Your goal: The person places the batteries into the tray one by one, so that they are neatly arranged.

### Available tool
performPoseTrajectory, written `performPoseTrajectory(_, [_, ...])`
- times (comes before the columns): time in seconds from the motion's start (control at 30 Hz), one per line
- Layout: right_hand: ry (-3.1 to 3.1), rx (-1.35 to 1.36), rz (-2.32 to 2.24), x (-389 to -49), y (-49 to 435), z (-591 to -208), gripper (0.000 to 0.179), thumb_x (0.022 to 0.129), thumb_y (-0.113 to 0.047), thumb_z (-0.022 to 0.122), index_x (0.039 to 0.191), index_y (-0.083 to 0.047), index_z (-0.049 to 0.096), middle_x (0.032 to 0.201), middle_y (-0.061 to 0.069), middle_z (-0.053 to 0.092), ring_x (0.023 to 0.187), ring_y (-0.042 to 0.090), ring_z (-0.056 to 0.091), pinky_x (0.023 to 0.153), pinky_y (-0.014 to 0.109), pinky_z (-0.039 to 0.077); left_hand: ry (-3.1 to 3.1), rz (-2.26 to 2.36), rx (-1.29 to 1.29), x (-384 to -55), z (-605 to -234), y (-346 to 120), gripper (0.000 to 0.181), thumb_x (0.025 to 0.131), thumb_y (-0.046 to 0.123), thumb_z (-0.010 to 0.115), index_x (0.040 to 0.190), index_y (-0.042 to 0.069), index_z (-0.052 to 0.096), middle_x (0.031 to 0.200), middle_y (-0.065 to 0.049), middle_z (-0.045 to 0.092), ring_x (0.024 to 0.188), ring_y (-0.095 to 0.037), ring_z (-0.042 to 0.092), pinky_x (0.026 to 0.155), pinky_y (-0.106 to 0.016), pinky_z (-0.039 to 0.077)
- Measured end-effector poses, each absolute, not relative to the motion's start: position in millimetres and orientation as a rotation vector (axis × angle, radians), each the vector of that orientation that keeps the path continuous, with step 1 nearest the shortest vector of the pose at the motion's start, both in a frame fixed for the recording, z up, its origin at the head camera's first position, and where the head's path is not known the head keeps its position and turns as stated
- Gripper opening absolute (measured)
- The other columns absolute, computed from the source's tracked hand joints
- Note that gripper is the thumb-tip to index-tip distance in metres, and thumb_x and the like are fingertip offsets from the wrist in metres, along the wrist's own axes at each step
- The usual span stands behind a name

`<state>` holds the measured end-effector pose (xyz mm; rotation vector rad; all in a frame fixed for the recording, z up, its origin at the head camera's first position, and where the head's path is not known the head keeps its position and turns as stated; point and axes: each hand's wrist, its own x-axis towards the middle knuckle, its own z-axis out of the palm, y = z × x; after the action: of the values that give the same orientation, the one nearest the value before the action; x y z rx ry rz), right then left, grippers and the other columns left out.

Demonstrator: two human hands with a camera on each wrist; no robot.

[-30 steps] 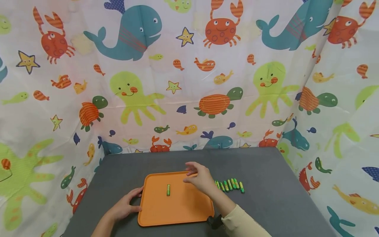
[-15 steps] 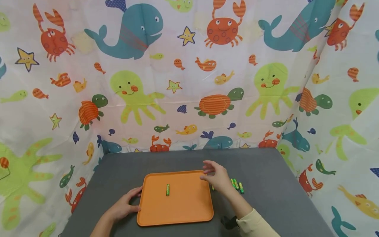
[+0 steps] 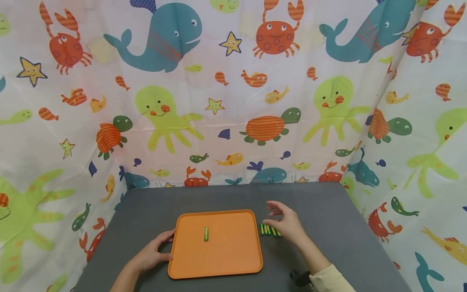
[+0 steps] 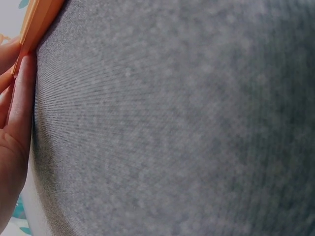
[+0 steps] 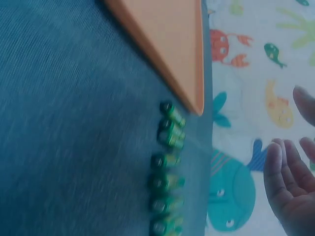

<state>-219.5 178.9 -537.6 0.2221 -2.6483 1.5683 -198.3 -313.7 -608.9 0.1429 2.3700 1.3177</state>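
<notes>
A single green battery (image 3: 206,234) stands or lies lengthwise, which I cannot tell, on the orange tray (image 3: 219,259), left of its middle. My left hand (image 3: 155,252) touches the tray's left edge, thumb and fingers spread along it; the left wrist view shows the fingertips against the orange rim. Right of the tray is a row of several green batteries (image 3: 261,229), partly covered in the head view by my right hand (image 3: 288,225). That hand hovers with relaxed fingers, thumb apart from them, holding nothing. In the right wrist view, the batteries (image 5: 167,183) are blurred.
A grey cloth-covered table (image 3: 328,227) carries everything. Behind it and at both sides hangs a white curtain (image 3: 233,93) printed with sea animals. A black strap (image 3: 300,278) is at my right wrist, by the pale sleeve (image 3: 332,280).
My right hand has moved rightward from above the tray to above the battery row, with nothing in its fingers. The left hand and the battery on the tray stay where they were.
</notes>
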Motion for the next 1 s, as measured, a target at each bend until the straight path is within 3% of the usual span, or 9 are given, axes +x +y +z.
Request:
performPoseTrajectory(0.13, [-2.665, 0.265, 1.565, -219.0, 197.3, -542.1, 0.064, 0.08, -0.018, 0.086, 0.138, -0.02, 0.059, 0.127, 0.007, 0.067, 0.111, 0.035, 0.064, 0.091, 0.05, 0.054, 2.362, 1.324, 0.15, -199.4, -608.3, -313.4, 0.092, 0.079, 0.018, 0.084, 0.158, 0.013, 0.036, 0.16, -0.021, 0.033, 0.137, -0.039, 0.044, 0.11, -0.07, 0.027])
performPoseTrajectory(0.4, [-2.716, 0.346, 1.579, -222.2, 233.1, -555.9, 0.07, 0.081, -0.018, 0.085, 0.144, -0.018, 0.054, 0.136, 0.016, 0.061, 0.118, 0.043, 0.059, 0.088, 0.043, 0.055, 2.367, 1.318, 0.119, -199.2, -606.8, -313.5, 0.093, 0.079, 0.019, 0.084, 0.158, 0.014, 0.036, 0.16, -0.02, 0.033, 0.137, -0.039, 0.044, 0.109, -0.069, 0.029])
performPoseTrajectory(0.73, [-2.737, 0.24, 1.513, -223.3, 271.1, -578.2, 0.071, 0.082, -0.015, 0.084, 0.145, -0.011, 0.053, 0.136, 0.022, 0.06, 0.118, 0.041, 0.059, 0.089, 0.048, 0.054, 2.357, 1.331, 0.116, -197.0, -607.7, -313.0, 0.093, 0.079, 0.019, 0.084, 0.158, 0.015, 0.036, 0.16, -0.02, 0.033, 0.138, -0.039, 0.043, 0.11, -0.069, 0.028])
performPoseTrajectory(1.0, [-2.829, 0.182, 1.435, -221.8, 288.6, -591.9, 0.079, 0.073, -0.01, 0.09, 0.143, -0.005, 0.054, 0.139, 0.022, 0.058, 0.123, 0.042, 0.056, 0.088, 0.049, 0.054, 2.347, 1.339, 0.113, -197.2, -607.2, -312.0, 0.093, 0.079, 0.018, 0.084, 0.158, 0.015, 0.036, 0.16, -0.02, 0.033, 0.139, -0.04, 0.042, 0.11, -0.07, 0.027])
